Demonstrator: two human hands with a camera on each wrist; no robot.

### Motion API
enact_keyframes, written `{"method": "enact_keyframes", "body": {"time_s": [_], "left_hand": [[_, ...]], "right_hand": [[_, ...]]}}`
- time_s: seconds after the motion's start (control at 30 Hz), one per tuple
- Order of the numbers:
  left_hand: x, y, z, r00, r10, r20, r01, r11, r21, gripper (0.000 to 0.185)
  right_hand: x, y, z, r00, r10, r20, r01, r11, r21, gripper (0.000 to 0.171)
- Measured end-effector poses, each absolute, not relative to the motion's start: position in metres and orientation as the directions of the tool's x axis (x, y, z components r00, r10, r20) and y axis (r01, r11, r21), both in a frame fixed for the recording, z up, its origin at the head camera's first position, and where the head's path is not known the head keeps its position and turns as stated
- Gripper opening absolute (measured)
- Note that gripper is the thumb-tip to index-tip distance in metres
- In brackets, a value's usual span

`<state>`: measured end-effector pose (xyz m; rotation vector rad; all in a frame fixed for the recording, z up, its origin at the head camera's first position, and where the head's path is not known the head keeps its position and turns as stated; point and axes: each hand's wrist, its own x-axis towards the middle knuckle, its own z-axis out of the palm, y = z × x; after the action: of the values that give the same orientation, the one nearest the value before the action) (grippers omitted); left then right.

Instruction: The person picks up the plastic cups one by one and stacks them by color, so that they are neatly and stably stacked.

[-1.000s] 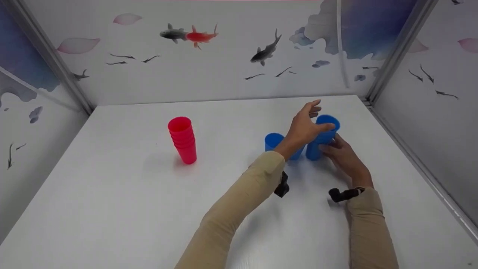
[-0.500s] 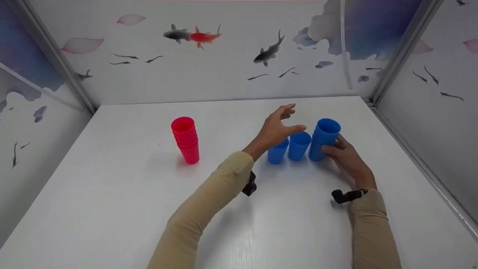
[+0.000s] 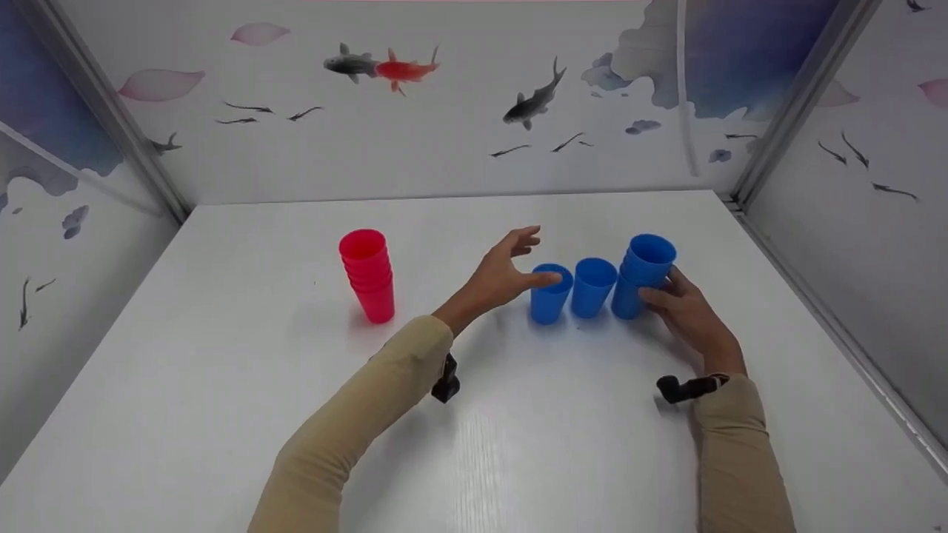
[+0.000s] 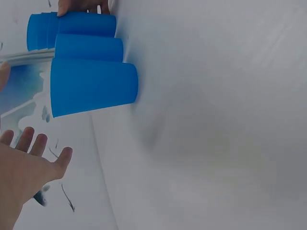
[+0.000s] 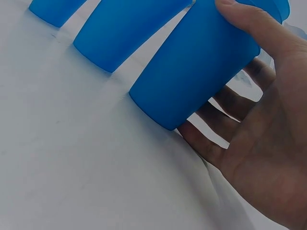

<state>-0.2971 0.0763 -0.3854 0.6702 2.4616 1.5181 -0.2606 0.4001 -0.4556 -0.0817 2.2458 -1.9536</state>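
The right hand [image 3: 685, 311] holds the blue stack [image 3: 643, 275], fingers curled round it. The left hand [image 3: 503, 274] hovers with fingers spread wide beside the left blue cup [image 3: 550, 293], red stack [image 3: 367, 275] farther left.

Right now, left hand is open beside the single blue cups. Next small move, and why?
Probably send the left hand back to the blue stack for another cup. It holds nothing, its fingers spread by the nearest blue cup, which stands upright in a row with a second blue cup, while the right hand steadies the stack.
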Motion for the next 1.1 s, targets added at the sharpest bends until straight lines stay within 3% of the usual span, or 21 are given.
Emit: {"method": "enact_keyframes", "body": {"time_s": [0.37,0.83,1.1], "left_hand": [[-0.288,0.085,-0.418,-0.883,0.468,0.039,0.221,0.342,0.913,0.089],[-0.283,0.103,-0.443,-0.945,0.323,-0.043,0.060,0.300,0.952,0.081],[-0.287,0.095,-0.431,-0.954,0.301,-0.001,0.096,0.307,0.947,0.071]], "right_hand": [[-0.260,0.402,-0.456,-0.987,-0.146,-0.073,0.051,0.149,-0.988,0.092],[-0.258,0.403,-0.456,-0.986,-0.156,-0.064,0.045,0.117,-0.992,0.090],[-0.260,0.401,-0.455,-0.986,-0.137,-0.096,0.079,0.127,-0.989,0.097]]}}
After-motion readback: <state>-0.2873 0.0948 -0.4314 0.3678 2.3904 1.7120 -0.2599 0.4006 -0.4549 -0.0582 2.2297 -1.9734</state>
